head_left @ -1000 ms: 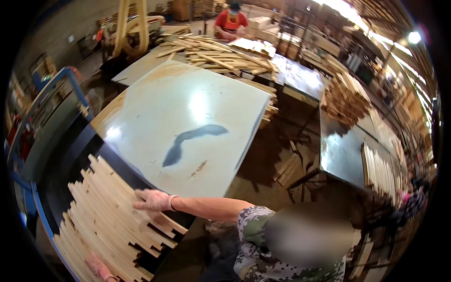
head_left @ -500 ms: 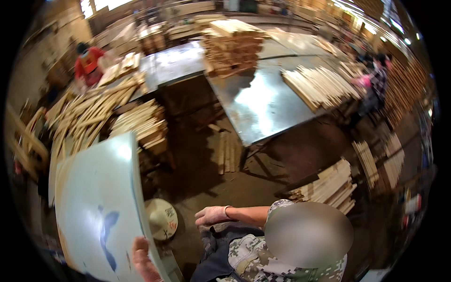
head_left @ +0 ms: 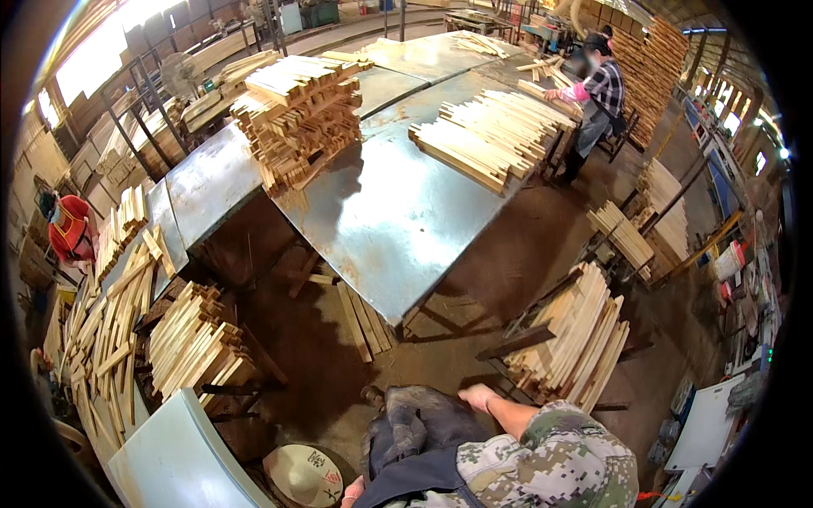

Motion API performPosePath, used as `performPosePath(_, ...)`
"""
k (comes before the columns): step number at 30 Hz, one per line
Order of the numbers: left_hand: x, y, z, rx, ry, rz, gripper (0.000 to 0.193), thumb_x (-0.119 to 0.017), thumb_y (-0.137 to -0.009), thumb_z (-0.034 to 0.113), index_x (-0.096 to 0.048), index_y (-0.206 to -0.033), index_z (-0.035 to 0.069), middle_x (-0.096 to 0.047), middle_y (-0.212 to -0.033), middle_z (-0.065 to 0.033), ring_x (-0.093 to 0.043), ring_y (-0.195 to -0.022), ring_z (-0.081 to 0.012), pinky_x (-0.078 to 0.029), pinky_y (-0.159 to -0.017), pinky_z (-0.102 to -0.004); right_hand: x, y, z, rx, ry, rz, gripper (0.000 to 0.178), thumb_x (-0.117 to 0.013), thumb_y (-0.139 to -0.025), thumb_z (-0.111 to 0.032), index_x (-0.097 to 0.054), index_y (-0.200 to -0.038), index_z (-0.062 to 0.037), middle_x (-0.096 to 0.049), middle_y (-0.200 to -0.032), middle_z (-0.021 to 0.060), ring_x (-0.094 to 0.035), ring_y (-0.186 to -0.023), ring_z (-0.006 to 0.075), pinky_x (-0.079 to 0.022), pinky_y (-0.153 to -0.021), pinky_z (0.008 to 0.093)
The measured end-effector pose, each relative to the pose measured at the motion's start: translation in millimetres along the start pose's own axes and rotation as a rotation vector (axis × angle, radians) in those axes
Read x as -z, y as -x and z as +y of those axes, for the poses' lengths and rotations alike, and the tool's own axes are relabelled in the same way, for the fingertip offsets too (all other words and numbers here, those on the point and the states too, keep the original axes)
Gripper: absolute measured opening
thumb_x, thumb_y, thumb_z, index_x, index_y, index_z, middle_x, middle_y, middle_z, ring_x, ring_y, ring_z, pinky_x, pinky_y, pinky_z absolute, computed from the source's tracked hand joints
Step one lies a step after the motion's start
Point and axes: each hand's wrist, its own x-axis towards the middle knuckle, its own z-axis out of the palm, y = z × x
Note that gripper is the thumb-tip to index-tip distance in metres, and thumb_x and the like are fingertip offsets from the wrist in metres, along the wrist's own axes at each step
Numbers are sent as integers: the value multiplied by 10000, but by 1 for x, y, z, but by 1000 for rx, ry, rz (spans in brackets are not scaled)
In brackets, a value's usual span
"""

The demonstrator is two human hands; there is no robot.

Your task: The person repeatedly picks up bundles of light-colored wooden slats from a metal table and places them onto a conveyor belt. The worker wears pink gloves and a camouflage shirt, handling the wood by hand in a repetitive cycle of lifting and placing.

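My right hand (head_left: 480,396), in a pale pink glove, hangs beside my dark apron (head_left: 419,423), just left of a stand of wooden strips (head_left: 572,339). Its fingers look loosely extended, and I see nothing in them. Only a small part of my left hand (head_left: 354,491) shows at the lower edge, by the apron and right of a round pale stool top (head_left: 302,476). The fingers of that hand are mostly hidden. A pale blue-green panel tabletop (head_left: 182,461) lies further left.
A metal-topped table (head_left: 398,229) carries a tall strip stack (head_left: 296,114) and a row of strips (head_left: 495,135). Loose strips (head_left: 106,339) cover the left side. A person in a checked shirt (head_left: 597,89) works at the far right; another in red (head_left: 70,227) is far left.
My view has swung to the right, so the panel and stool sit lower and further left. My right hand is now near the strip stand; my left hand has come off the panel's edge.
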Motion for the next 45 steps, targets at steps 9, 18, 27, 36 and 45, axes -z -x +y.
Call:
performPosePath(9, 115, -124, 40, 762, 1349, 76, 384, -660, -1023, 409, -692, -1171, 56, -705, -1028, -147, -682, -865, -369, -565, -771, -488, 53, -51, 28, -43, -127, -10, 355, -703, -995, -363, -719, -895, -23, -678, -734, 52, -622, -592, 183, -492, -555, 458)
performPosePath(18, 402, -277, 228, 174, 1392, 185, 402, -662, -1041, 349, -427, -735, 238, -411, -629, 63, -401, -507, -119, -266, -471, -315, 278, -116, -149, 94, -246, 291, 673, -620, -990, -492, -656, -1378, 57, -683, -1395, 279, -626, -1347, 390, -469, -1121, 446)
performPosePath(27, 457, -436, 542, 4, 1284, 215, 315, -720, -1044, 290, -699, -1263, 64, -716, -1034, -32, -621, -773, -102, -486, -714, -247, 629, -277, -201, 12, -302, 958, 879, -709, -984, -407, -306, -1687, -67, -471, -1602, 324, -473, -1471, 481, -422, -1208, 485)
performPosePath(36, 438, -585, 749, -57, 699, 192, 676, -732, -1029, 233, -474, -1594, -34, -695, -1322, -150, -674, -1100, -214, -553, -942, -335, 902, -428, -159, -77, -199, 1180, 914, -717, -971, -442, -260, -1710, -161, -374, -1713, 216, -439, -1511, 444, -416, -1229, 497)
performPosePath(45, 483, -684, 897, -273, 544, 311, 746, -782, -969, 189, -456, -1600, -37, -670, -1229, -150, -650, -1046, -241, -555, -943, -388, 989, -483, -139, -245, 37, 1186, 728, -634, -1013, -569, -477, -1592, -157, -562, -1534, 169, -552, -1377, 393, -489, -1131, 523)
